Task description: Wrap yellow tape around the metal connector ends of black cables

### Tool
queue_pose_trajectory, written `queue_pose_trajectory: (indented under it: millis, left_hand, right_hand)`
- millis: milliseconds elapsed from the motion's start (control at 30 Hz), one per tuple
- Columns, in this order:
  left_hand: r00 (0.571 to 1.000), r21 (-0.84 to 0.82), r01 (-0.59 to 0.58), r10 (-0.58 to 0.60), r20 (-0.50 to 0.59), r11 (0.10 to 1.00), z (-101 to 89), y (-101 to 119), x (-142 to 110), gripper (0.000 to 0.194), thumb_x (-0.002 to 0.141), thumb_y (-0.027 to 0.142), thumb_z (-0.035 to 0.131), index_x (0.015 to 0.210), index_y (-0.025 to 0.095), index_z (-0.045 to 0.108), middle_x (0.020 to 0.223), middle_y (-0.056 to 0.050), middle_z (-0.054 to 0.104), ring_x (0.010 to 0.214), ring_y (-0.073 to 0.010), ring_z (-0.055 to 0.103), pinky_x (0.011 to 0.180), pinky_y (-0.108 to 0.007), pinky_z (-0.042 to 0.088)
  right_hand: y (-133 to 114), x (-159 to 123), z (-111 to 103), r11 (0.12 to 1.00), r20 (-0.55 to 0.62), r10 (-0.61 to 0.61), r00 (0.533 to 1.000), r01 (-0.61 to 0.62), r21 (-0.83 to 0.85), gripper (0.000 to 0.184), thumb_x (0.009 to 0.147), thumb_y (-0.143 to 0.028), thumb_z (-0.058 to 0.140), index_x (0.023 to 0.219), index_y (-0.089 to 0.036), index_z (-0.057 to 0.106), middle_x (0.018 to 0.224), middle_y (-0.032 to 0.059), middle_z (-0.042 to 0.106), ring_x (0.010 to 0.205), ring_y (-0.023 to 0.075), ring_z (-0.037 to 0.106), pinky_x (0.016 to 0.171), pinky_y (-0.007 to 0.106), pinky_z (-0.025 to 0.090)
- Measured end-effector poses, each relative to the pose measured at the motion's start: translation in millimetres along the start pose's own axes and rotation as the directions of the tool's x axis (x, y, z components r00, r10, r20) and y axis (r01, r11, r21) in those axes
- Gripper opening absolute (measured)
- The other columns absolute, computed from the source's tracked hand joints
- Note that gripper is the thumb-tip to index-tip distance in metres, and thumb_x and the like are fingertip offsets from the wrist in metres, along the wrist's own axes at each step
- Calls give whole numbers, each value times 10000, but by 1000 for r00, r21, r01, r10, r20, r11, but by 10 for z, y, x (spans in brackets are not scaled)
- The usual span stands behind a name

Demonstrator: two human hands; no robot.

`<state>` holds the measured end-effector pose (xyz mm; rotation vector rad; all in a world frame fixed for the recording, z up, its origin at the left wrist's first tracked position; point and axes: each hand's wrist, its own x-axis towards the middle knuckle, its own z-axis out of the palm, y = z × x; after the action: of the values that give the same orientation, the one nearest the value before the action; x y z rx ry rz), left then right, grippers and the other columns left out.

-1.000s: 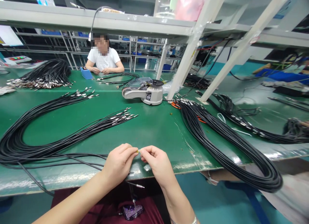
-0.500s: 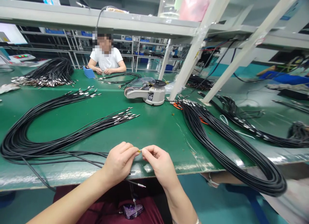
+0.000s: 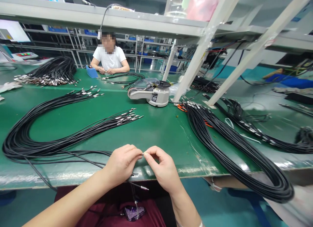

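Now less yellow shows between the left hand and right hand than half a second ago, the close handwork seemingly unfinished. Each pinches thumb against fingers, fingertips nearly meeting on a small metallic piece above the green table's near edge.

Near the middle of the frame, a grey-white machine with a black round top stands on the green bench. In the upper left, a person in a white shirt sits at its far side, just beside a blue holder. A pale shelf crosses the top, bearing a pink bag. At bottom centre lies a glittery purple object on dark red cloth.
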<state>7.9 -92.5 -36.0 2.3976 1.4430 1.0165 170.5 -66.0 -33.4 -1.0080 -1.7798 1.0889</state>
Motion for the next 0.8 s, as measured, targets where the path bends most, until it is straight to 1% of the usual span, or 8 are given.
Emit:
queue_pose_trajectory:
  millis: [33, 100, 167, 233, 367, 467, 667, 800]
  left_hand:
    - [1000, -7, 23, -23, 9, 1000, -2, -3, -21, 194, 891, 194, 414, 875, 178, 607, 778, -37, 641, 728, -152, 580, 677, -273, 462]
    - [994, -36, 112, -111, 15, 993, -24, -21, -77, 167, 879, 245, 455, 973, 182, 578, 854, -42, 649, 788, -159, 593, 730, -286, 471]
    - [977, -74, 214, -213, 18, 974, -68, -49, -127, 278, 855, 292, 500, 1110, 182, 514, 950, -53, 644, 865, -166, 593, 796, -300, 469]
    - [958, -104, 287, -282, 57, 952, -127, -77, -144, 323, 846, 302, 508, 1147, 185, 500, 999, -56, 637, 909, -168, 584, 827, -299, 460]
    - [931, -155, 336, -302, 207, 929, -216, -90, -59, 185, 863, 262, 462, 934, 205, 623, 892, -19, 661, 845, -152, 589, 776, -256, 448]
    - [911, -204, 381, -329, 248, 902, -234, -64, 31, 192, 856, 251, 462, 832, 200, 645, 816, -2, 665, 776, -137, 588, 721, -225, 435]
    - [850, -286, 506, -414, 326, 814, -223, -6, 104, 203, 816, 283, 492, 770, 182, 662, 748, 5, 663, 714, -134, 581, 660, -209, 425]
    - [800, -354, 592, -473, 370, 724, -196, -4, 98, 239, 796, 332, 495, 749, 165, 660, 687, 7, 637, 649, -131, 561, 580, -205, 419]
  right_hand:
    - [20, -6, 6, 1000, -10, 6, 1000, -6, 5, 157, 824, -284, 543, 722, -176, 594, 748, 30, 608, 722, 161, 556, 685, 265, 442]
    - [66, -12, 15, 999, -30, 39, 999, -38, 34, 164, 820, -299, 546, 726, -172, 592, 747, 30, 609, 710, 159, 552, 668, 264, 440]
    - [105, -11, 20, 994, -45, 88, 995, -84, 74, 180, 813, -321, 553, 730, -168, 594, 727, 26, 605, 685, 154, 545, 649, 263, 436]
    - [124, -3, 23, 986, -52, 134, 990, -128, 104, 192, 799, -338, 567, 727, -163, 601, 694, 18, 597, 662, 151, 535, 635, 261, 430]
    - [98, 19, 40, 974, -50, 186, 981, -178, 140, 198, 773, -343, 594, 712, -156, 611, 658, 7, 585, 646, 145, 522, 625, 256, 422]
    - [66, 30, 54, 962, -43, 219, 975, -209, 174, 192, 761, -338, 606, 704, -154, 613, 643, -1, 580, 633, 138, 518, 615, 249, 419]
    - [41, 41, 63, 942, -41, 260, 965, -244, 230, 190, 745, -331, 615, 684, -151, 611, 618, -11, 571, 609, 129, 510, 603, 245, 417]
    - [28, 33, 65, 931, -45, 285, 957, -265, 252, 195, 731, -339, 623, 676, -153, 610, 610, -13, 572, 603, 129, 513, 603, 249, 422]
